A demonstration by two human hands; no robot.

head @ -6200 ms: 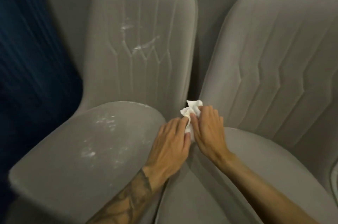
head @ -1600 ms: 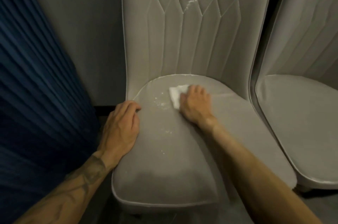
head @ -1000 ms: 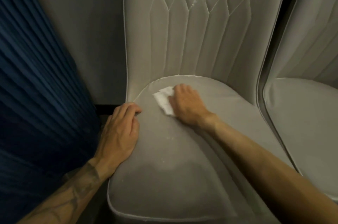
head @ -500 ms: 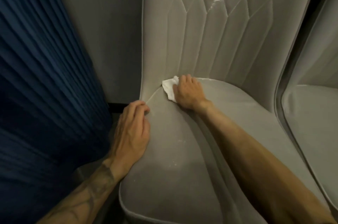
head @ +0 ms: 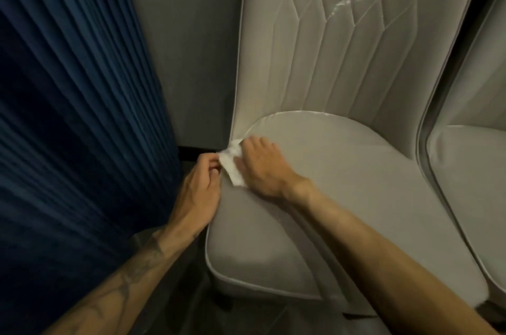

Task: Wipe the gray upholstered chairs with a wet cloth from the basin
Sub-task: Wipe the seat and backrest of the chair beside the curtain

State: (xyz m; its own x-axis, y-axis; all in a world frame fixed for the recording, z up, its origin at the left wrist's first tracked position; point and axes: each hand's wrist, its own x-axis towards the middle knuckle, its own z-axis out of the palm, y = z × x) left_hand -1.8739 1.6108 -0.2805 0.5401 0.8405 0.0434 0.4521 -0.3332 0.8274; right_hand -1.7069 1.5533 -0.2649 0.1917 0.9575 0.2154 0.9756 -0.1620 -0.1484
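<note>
A gray upholstered chair fills the middle of the view, with white streaks high on its quilted backrest. A small white cloth lies at the seat's back left edge. My right hand lies flat on the cloth and presses it against the seat. My left hand is at the seat's left edge, its fingertips pinching the cloth's left corner. The basin is out of view.
A second gray chair stands close on the right. A dark blue pleated curtain hangs on the left. A gray wall is behind the chair, and dark floor shows below the seat.
My right hand has slid the cloth left and back across the seat to its left edge. My left hand has left the seat edge and taken the cloth's corner.
</note>
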